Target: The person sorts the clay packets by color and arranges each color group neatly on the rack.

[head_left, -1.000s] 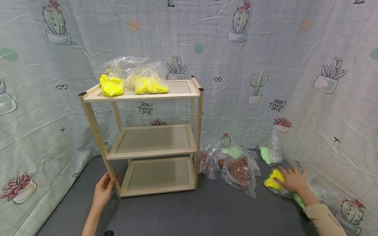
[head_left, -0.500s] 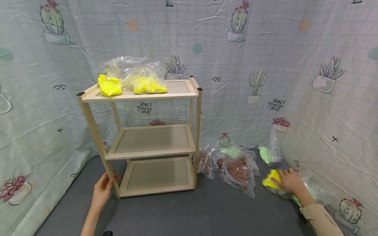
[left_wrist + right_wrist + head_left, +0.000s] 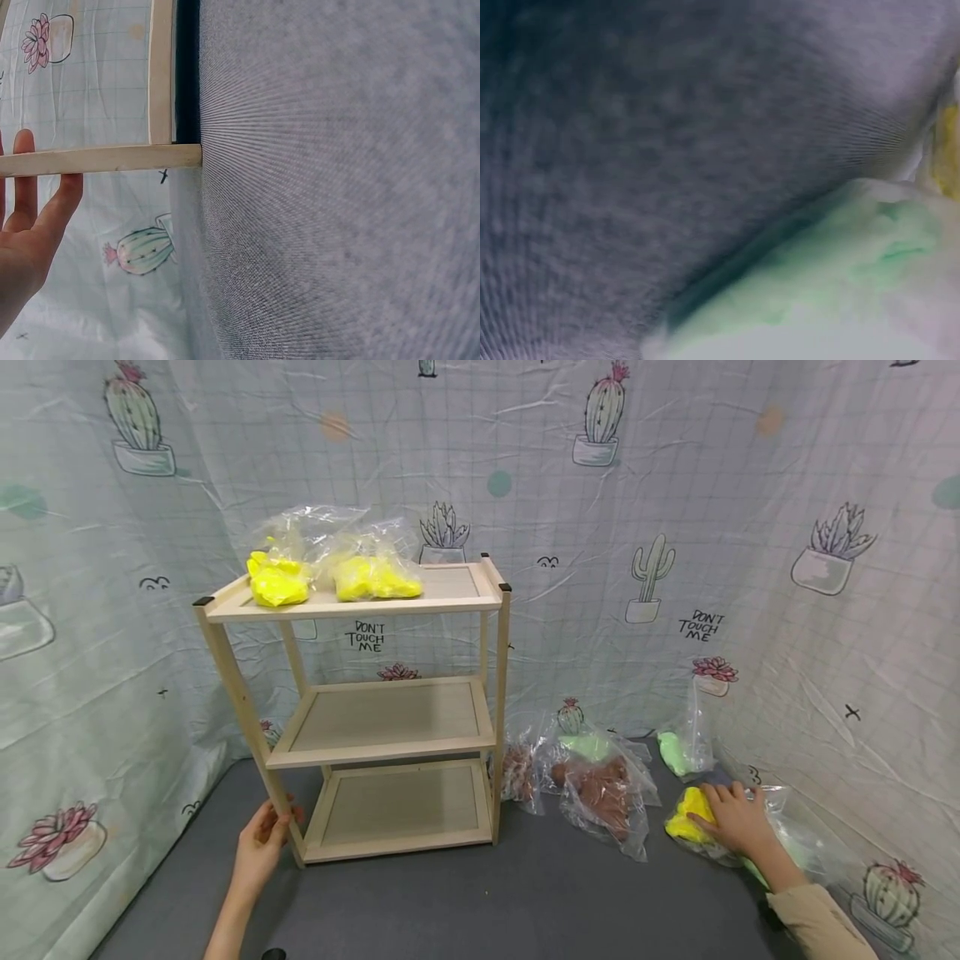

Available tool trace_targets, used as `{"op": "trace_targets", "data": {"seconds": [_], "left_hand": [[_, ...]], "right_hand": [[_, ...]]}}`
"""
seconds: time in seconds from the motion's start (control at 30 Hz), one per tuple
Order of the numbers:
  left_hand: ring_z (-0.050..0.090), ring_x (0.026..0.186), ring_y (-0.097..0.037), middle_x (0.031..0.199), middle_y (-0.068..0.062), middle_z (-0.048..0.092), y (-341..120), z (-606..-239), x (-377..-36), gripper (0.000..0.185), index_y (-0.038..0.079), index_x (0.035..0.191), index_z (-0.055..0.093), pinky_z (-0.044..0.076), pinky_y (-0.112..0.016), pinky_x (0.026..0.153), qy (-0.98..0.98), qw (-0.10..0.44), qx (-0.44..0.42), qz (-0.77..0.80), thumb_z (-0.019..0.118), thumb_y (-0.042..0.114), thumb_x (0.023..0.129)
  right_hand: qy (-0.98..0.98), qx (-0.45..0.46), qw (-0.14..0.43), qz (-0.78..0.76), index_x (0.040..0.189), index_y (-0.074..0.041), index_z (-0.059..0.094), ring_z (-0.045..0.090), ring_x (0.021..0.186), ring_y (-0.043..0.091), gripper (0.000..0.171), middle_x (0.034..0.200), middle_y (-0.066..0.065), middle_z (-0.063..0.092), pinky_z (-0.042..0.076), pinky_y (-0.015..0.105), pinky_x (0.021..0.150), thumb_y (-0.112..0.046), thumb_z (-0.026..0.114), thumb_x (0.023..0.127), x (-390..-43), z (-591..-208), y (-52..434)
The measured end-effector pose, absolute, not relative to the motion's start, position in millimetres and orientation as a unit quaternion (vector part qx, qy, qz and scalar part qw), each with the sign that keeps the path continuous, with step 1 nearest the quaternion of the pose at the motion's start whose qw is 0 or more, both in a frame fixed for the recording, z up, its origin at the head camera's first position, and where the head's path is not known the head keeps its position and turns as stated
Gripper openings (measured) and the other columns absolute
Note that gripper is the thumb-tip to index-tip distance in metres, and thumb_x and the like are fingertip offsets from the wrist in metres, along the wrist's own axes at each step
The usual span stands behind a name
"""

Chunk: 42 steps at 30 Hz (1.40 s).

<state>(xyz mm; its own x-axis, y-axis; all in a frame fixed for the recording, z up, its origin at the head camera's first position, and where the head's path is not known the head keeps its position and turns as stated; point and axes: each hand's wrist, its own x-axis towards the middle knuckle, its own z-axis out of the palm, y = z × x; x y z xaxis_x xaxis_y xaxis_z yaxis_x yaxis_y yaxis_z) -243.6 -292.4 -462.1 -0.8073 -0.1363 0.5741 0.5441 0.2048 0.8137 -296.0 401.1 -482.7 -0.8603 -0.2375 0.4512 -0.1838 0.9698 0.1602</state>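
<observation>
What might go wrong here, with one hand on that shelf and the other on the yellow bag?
The right hand lies on the yellow bag with the green bag tucked beneath; both might lift together. The left hand steadies only one leg of the shelf, which may wobble.

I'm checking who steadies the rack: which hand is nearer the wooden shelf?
Left. The left hand grips the wooden shelf's front left leg; the right hand rests on a yellow bag far to its right.
</observation>
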Motion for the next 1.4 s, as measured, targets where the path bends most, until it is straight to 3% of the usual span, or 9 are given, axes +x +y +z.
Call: {"op": "trace_targets", "data": {"seconds": [0.17, 0.3, 0.43, 0.5, 0.57, 0.67, 0.7, 1.07, 1.4], "left_hand": [[0.061, 0.083, 0.005, 0.088, 0.013, 0.064, -293, -463, -243, 0.025, 0.011, 0.111, 0.053, 0.047, -0.010, 0.067, -0.724, 0.272, -0.141, -0.618, 0.043, 0.001, 0.091], [0.061, 0.082, 0.005, 0.088, 0.014, 0.064, -292, -463, -244, 0.025, 0.013, 0.110, 0.054, 0.047, -0.010, 0.068, -0.726, 0.274, -0.140, -0.615, 0.043, 0.000, 0.091], [0.061, 0.082, 0.005, 0.088, 0.014, 0.064, -291, -462, -245, 0.027, 0.014, 0.109, 0.054, 0.047, -0.010, 0.068, -0.722, 0.277, -0.145, -0.618, 0.043, -0.002, 0.091], [0.061, 0.082, 0.005, 0.088, 0.014, 0.064, -291, -461, -244, 0.027, 0.014, 0.109, 0.054, 0.047, -0.010, 0.068, -0.720, 0.279, -0.147, -0.619, 0.043, -0.002, 0.090], [0.062, 0.081, 0.004, 0.088, 0.013, 0.065, -291, -460, -244, 0.027, 0.013, 0.109, 0.054, 0.047, -0.010, 0.068, -0.717, 0.279, -0.149, -0.621, 0.043, -0.003, 0.090], [0.061, 0.081, 0.004, 0.087, 0.014, 0.065, -291, -459, -244, 0.028, 0.015, 0.109, 0.054, 0.046, -0.009, 0.068, -0.720, 0.282, -0.144, -0.618, 0.043, -0.003, 0.090], [0.061, 0.081, 0.005, 0.087, 0.014, 0.065, -290, -459, -243, 0.028, 0.015, 0.109, 0.054, 0.046, -0.009, 0.067, -0.721, 0.283, -0.144, -0.616, 0.043, -0.003, 0.090], [0.061, 0.079, 0.006, 0.087, 0.016, 0.064, -289, -460, -242, 0.029, 0.017, 0.108, 0.055, 0.046, -0.009, 0.066, -0.729, 0.289, -0.138, -0.605, 0.043, -0.003, 0.090], [0.061, 0.079, 0.007, 0.087, 0.016, 0.063, -290, -461, -243, 0.032, 0.020, 0.108, 0.054, 0.046, -0.010, 0.064, -0.735, 0.293, -0.133, -0.597, 0.043, -0.003, 0.090]], "right_hand": [[-0.946, 0.140, 0.288, -0.041, 0.110, -0.001, 0.054, 0.046, 0.087, 0.039, 0.064, 0.091, 0.016, 0.057, 0.021, 0.062, 0.081, -0.040, 0.074, 0.064, -295, -474, 398], [-0.925, 0.186, 0.328, -0.038, 0.105, -0.004, 0.056, 0.044, 0.083, 0.037, 0.061, 0.087, 0.013, 0.055, 0.021, 0.061, 0.078, -0.032, 0.079, 0.055, -295, -462, 389], [-0.913, 0.221, 0.339, -0.054, 0.105, -0.008, 0.055, 0.042, 0.080, 0.032, 0.063, 0.081, 0.009, 0.049, 0.022, 0.059, 0.075, -0.030, 0.081, 0.052, -293, -448, 375], [-0.904, 0.239, 0.349, -0.062, 0.108, -0.009, 0.055, 0.041, 0.077, 0.031, 0.060, 0.079, 0.008, 0.047, 0.023, 0.058, 0.072, -0.045, 0.075, 0.065, -292, -442, 369], [-0.893, 0.258, 0.364, -0.065, 0.109, -0.009, 0.056, 0.040, 0.075, 0.030, 0.057, 0.077, 0.008, 0.045, 0.024, 0.058, 0.070, -0.058, 0.055, 0.079, -291, -438, 364], [-0.879, 0.279, 0.384, -0.058, 0.106, -0.012, 0.058, 0.038, 0.072, 0.030, 0.070, 0.075, 0.008, 0.042, 0.024, 0.057, 0.067, -0.062, 0.014, 0.085, -291, -435, 357], [-0.875, 0.283, 0.388, -0.054, 0.104, -0.012, 0.058, 0.037, 0.071, 0.030, 0.071, 0.075, 0.008, 0.041, 0.024, 0.057, 0.066, -0.062, 0.011, 0.086, -291, -434, 355], [-0.841, 0.308, 0.442, -0.058, 0.097, -0.021, 0.061, 0.037, 0.070, 0.034, 0.056, 0.076, 0.012, 0.043, 0.026, 0.063, 0.067, -0.055, 0.016, 0.093, -287, -421, 336], [-0.826, 0.303, 0.471, -0.068, 0.098, -0.022, 0.062, 0.038, 0.070, 0.031, 0.054, 0.075, 0.012, 0.044, 0.029, 0.060, 0.067, -0.057, 0.022, 0.092, -281, -402, 325]]}}
